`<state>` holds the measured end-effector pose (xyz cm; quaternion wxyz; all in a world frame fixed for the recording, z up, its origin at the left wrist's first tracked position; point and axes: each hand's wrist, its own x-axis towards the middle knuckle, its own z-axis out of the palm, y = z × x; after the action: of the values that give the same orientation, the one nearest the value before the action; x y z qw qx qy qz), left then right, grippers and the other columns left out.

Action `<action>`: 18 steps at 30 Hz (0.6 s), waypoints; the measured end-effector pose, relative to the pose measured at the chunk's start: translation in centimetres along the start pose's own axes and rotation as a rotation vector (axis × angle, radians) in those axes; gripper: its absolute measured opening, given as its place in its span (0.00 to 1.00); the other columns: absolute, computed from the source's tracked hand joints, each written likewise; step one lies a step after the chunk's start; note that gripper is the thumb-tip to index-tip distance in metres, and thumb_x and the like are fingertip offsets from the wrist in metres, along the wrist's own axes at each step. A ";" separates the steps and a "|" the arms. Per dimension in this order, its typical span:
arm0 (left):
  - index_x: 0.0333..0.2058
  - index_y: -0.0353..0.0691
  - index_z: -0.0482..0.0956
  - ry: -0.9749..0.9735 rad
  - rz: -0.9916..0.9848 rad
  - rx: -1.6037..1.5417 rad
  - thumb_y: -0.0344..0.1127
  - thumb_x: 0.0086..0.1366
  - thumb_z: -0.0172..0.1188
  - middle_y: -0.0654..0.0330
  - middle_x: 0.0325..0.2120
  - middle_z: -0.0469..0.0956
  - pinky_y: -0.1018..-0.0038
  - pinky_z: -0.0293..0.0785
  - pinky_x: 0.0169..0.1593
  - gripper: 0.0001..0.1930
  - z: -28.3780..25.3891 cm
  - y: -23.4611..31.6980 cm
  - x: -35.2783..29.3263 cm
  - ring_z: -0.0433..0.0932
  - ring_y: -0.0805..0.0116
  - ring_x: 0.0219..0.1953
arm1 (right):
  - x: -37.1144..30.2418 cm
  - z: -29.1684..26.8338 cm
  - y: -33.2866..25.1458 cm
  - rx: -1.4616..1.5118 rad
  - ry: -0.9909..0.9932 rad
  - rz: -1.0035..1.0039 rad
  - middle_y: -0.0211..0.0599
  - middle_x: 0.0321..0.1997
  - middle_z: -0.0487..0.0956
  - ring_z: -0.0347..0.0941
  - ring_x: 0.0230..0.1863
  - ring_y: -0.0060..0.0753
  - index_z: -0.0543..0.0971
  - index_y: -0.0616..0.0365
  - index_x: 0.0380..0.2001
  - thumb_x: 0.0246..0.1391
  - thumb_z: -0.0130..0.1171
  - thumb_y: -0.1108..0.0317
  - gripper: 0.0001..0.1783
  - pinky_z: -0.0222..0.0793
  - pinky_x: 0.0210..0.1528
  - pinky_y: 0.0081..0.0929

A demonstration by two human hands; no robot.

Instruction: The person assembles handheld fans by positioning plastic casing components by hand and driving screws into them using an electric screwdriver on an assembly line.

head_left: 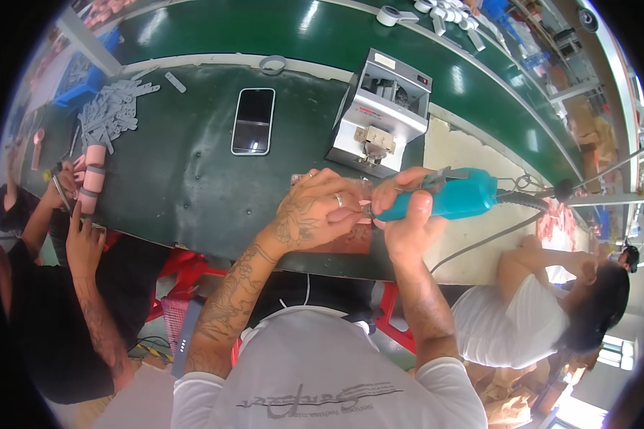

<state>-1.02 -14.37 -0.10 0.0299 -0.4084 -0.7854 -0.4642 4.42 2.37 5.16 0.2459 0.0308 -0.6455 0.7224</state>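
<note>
My right hand [413,222] is wrapped around a teal electric screwdriver [459,196], which lies nearly level with its cable running off to the right. The tip points left and meets the fingertips of my left hand [318,211]. Those fingers are closed on a small pink piece [366,214], mostly covered by the hand, so its exact kind is unclear. Beneath both hands lies a reddish mat [347,242] at the table's near edge. Just beyond them stands a silver screw feeder [381,114] with an open top.
A phone [254,121] lies on the green table. Grey plastic strips [114,111] are heaped at the left, near a blue bin [81,77] and pink cylinders [91,182]. A co-worker's hands [79,214] work there; another person [529,307] sits right. A green conveyor [265,28] runs behind.
</note>
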 end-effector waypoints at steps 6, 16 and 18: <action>0.37 0.51 0.87 0.005 0.011 0.028 0.40 0.57 0.74 0.69 0.46 0.84 0.58 0.73 0.58 0.09 0.2 -0.5 -0.1 0.79 0.61 0.50 | -0.1 -0.2 0.0 0.045 0.002 -0.034 0.39 0.23 0.74 0.71 0.23 0.32 0.70 0.64 0.48 0.69 0.60 0.35 0.36 0.66 0.24 0.30; 0.37 0.49 0.86 0.004 -0.007 0.031 0.40 0.57 0.74 0.68 0.45 0.84 0.53 0.73 0.62 0.09 0.5 -0.6 -0.5 0.79 0.59 0.52 | -0.1 0.1 0.2 0.011 -0.029 -0.034 0.38 0.24 0.74 0.71 0.23 0.31 0.70 0.63 0.48 0.69 0.60 0.36 0.35 0.67 0.25 0.30; 0.37 0.49 0.86 0.003 -0.014 0.021 0.40 0.57 0.74 0.68 0.46 0.84 0.53 0.72 0.62 0.10 0.5 -0.5 -0.5 0.79 0.59 0.52 | -0.1 0.4 0.1 0.055 -0.024 -0.069 0.38 0.24 0.74 0.70 0.23 0.31 0.70 0.63 0.49 0.69 0.60 0.36 0.35 0.67 0.25 0.30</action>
<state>-0.84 -14.38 -0.95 0.0317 -0.4018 -0.7930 -0.4569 4.35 2.01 5.13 0.2620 0.0687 -0.6268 0.7306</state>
